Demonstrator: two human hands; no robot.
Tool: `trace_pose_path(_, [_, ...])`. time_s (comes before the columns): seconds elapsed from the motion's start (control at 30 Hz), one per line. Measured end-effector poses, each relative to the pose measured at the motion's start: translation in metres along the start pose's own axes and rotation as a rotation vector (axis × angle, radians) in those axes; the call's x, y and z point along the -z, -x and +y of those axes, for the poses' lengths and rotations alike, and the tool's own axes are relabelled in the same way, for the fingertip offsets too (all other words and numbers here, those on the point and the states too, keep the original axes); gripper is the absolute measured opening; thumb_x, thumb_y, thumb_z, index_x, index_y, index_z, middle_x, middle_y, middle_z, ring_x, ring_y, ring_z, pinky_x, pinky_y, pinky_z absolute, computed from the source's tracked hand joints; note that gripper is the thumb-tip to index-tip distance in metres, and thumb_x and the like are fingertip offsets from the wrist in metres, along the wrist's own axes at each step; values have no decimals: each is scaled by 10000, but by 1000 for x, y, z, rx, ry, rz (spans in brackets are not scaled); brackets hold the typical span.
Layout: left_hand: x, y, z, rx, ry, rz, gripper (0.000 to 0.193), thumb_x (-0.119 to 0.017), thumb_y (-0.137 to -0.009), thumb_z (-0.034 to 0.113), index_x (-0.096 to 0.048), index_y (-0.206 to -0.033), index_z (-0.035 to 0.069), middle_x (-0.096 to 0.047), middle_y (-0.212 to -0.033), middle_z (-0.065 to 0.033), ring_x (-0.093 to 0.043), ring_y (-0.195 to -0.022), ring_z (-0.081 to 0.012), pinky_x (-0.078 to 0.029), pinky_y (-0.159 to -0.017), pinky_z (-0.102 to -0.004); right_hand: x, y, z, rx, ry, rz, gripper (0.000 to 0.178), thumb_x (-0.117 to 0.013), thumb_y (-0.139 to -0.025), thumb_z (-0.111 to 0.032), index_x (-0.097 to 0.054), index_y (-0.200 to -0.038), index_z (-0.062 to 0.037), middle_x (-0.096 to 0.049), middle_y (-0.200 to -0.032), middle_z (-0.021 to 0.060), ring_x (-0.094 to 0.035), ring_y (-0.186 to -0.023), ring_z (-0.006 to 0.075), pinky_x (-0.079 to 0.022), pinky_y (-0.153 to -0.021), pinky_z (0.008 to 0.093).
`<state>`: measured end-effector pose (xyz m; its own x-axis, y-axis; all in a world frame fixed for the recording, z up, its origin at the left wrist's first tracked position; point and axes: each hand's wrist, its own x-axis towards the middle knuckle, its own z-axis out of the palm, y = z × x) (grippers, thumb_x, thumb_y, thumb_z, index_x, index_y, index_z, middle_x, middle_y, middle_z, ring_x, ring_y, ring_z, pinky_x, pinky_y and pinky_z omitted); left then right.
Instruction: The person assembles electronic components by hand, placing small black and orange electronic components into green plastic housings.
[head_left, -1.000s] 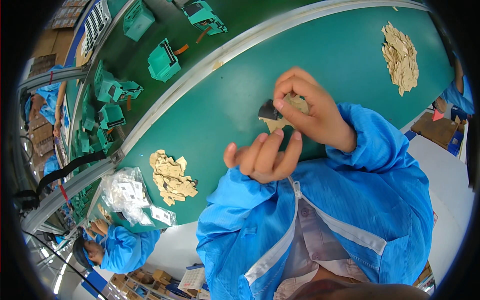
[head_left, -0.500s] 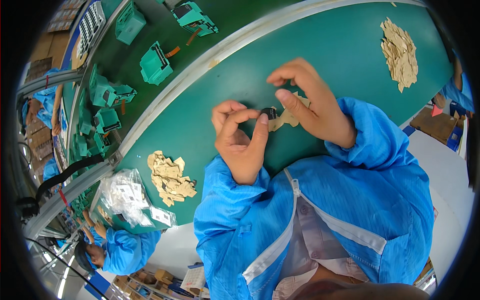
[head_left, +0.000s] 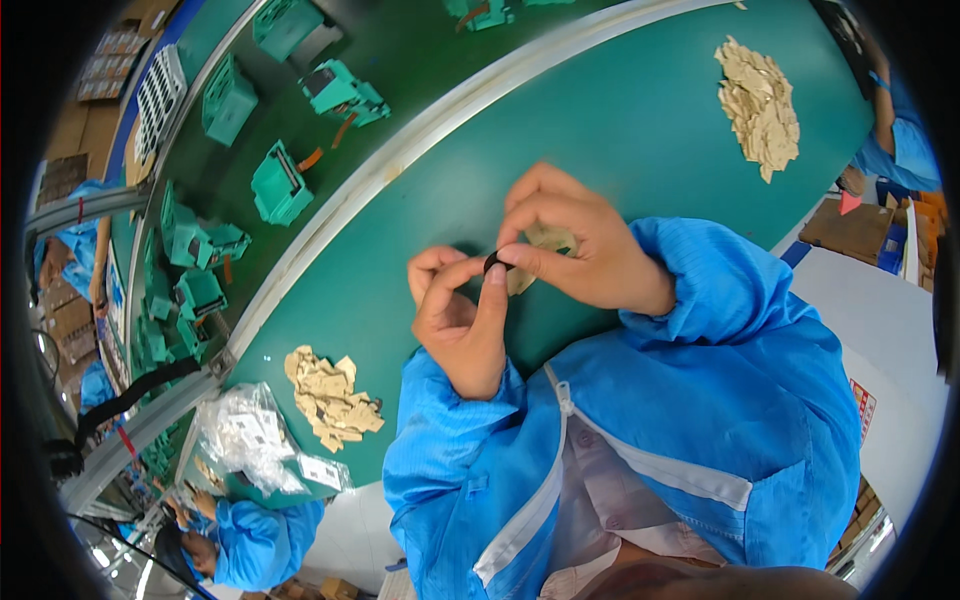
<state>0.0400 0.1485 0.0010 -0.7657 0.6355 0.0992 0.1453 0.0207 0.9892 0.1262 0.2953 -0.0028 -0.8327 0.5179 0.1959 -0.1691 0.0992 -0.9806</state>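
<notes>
My left hand (head_left: 462, 325) pinches a small black flat piece (head_left: 493, 262) between thumb and forefinger. My right hand (head_left: 590, 250) meets it from the other side, its thumb and forefinger closed at the piece's upper edge. What kind of part it is does not show, since fingertips cover most of it. Beneath and behind my right fingers, a few beige paper-like pieces (head_left: 552, 239) lie on the green tabletop (head_left: 430, 205), partly hidden.
A heap of beige pieces (head_left: 760, 108) lies far right, another pile (head_left: 333, 398) at left. Beside that sits a clear plastic bag (head_left: 245, 437). Beyond a pale rail (head_left: 400, 160), green fixtures (head_left: 281, 185) stand on a darker strip. Co-workers in blue sit at both sides.
My right hand has come down and left, from open above the table to a pinch at the black piece. The view has shifted slightly; the left hand keeps its hold.
</notes>
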Motion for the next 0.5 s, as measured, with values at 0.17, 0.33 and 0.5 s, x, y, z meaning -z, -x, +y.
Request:
trace_pose_path(0.17, [-7, -2, 2, 6, 122, -88, 307, -613, -870, -37, -635, -1174, -5, -487, -1146, -75, -483, -1071, -191, -382, -975, -310, 9, -1, -1, 337, 374, 78, 164, -779, -760, -98, -662, -875, -100, -574, -972, 53, -576, -890, 273, -431, -825, 397])
trace_pose_path(0.33, [-6, -1, 0, 113, 116, 9, 622, -642, -827, 66, -431, -1410, 5, -495, -1122, -81, -466, -1052, -182, -351, -994, -324, 64, -24, -11, 615, 787, 110, 225, -721, -771, -116, -639, -979, -93, -599, -1029, 97, -579, -1007, 301, -413, -878, 420])
trace_pose_path(0.5, [-4, -4, -10, 124, -12, -3, 613, -611, -828, -6, -416, -1408, 26, -504, -1100, -70, -472, -1004, -158, -383, -946, -309, 165, -124, 34, 595, 1165, 335, 551, -683, -848, -76, -481, -1360, -89, -639, -868, 91, -607, -821, 285, -469, -766, 372])
